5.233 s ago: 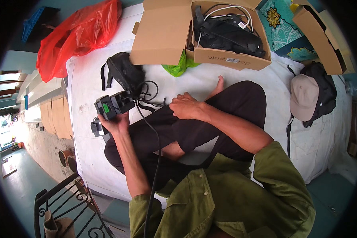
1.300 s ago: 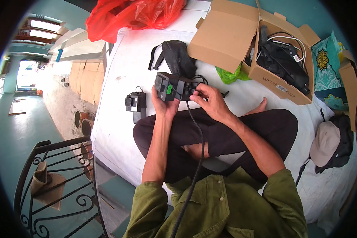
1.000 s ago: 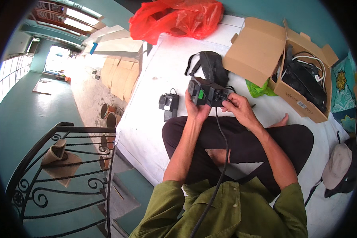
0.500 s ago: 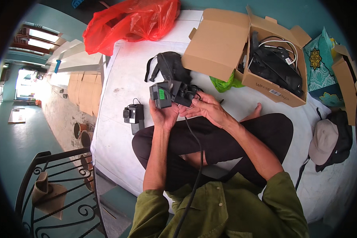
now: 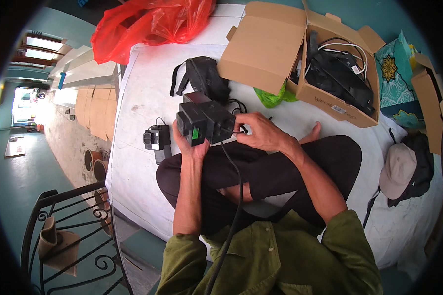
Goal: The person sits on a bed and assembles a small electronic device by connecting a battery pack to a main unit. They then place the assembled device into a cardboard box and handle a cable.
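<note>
My left hand [image 5: 194, 151] holds a black boxy camera-like device [image 5: 219, 118] from below, with its thumb along the left side. A small green-lit screen shows on the device's lower face. Thumb and fingers of my right hand [image 5: 265, 132] pinch a short black cable at the device's right side; the fingertips are partly hidden. From under the device a longer black cable [image 5: 240, 191] runs down across my lap and shirt. On the white sheet to the left lies a similar small black device [image 5: 156, 140]. Beyond the held device is a black strapped pouch [image 5: 205, 78].
An open cardboard box [image 5: 337, 105] holds black gear and white cables at the far right, with a green plastic bag [image 5: 273, 97] beside it. A red plastic bag [image 5: 152, 27] lies far left. A cap [image 5: 399, 169] rests at right. A metal railing [image 5: 74, 196] stands left.
The held device has turned, tipping its green screen downward, and shifted slightly left. My right hand has moved from beneath it to the cable at its right side.
</note>
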`<state>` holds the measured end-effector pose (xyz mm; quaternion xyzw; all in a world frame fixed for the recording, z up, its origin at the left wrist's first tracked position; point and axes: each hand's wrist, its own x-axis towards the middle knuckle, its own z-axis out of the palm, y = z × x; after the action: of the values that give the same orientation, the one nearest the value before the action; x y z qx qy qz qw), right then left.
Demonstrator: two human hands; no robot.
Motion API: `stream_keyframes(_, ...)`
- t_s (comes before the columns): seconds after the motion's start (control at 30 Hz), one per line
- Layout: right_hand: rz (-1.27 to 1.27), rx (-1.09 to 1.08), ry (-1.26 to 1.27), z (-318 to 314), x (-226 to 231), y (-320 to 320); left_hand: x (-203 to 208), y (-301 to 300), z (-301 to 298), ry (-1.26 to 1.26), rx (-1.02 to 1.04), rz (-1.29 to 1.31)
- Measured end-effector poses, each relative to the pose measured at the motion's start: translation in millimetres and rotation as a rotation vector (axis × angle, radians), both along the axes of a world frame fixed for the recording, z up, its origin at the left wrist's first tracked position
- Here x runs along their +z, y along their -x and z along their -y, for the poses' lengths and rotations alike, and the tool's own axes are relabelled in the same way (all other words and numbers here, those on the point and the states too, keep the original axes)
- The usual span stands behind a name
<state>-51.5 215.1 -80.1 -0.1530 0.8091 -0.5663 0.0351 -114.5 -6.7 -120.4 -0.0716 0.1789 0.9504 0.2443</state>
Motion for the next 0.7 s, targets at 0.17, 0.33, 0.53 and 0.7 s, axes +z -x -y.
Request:
stream_keyframes(0.17, -0.134, -0.051, -0.001, 8.0, -8.1, -4.8, -4.8, 0.7, 2.9, 0.010, 0.003, 0.015)
stream_keyframes(0.33, -0.021, 0.052, 0.013, 2.1, -13.4, -1.6, 0.0, 0.6, -3.8, 0.047, 0.011, 0.012)
stream_keyframes(0.53, -0.032, 0.000, -0.169, -1.0, -4.9, -2.5, 9.5, 1.6, -6.1, -0.015, -0.103, -0.068)
stream_keyframes(0.7, -0.002, -0.054, -0.241, 0.4, -6.0, -4.6, 4.8, 3.9, -8.0, 0.061, -0.051, 0.048)
